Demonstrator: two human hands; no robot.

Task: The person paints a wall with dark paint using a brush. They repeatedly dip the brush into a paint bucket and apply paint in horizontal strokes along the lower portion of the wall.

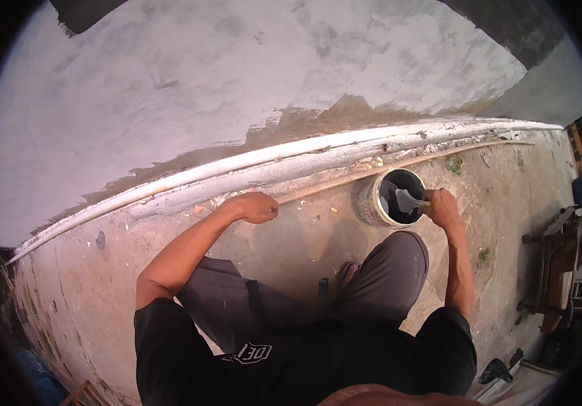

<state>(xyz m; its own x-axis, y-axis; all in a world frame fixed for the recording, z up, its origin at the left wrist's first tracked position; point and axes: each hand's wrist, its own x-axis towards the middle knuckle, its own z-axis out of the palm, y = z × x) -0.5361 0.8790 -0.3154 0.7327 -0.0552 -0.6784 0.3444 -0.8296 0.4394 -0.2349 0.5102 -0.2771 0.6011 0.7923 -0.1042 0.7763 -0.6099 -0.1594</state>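
Observation:
My left hand is a closed fist around the near end of a long, thin wooden pole. The pole stretches off to the right, past the far side of a plastic bucket. Dark liquid fills part of the bucket, whose rim is smeared with pale paint. At the bucket's right rim, my right hand grips the short handle of a light grey tool. Its broad end is over or in the liquid; whether it is a brush or a scraper I cannot tell.
Beyond the pole, a white pipe runs along the foot of a patchily painted wall. My knees flank the concrete ground before me. To the right stands a wooden piece of furniture; a dark shoe lies lower down.

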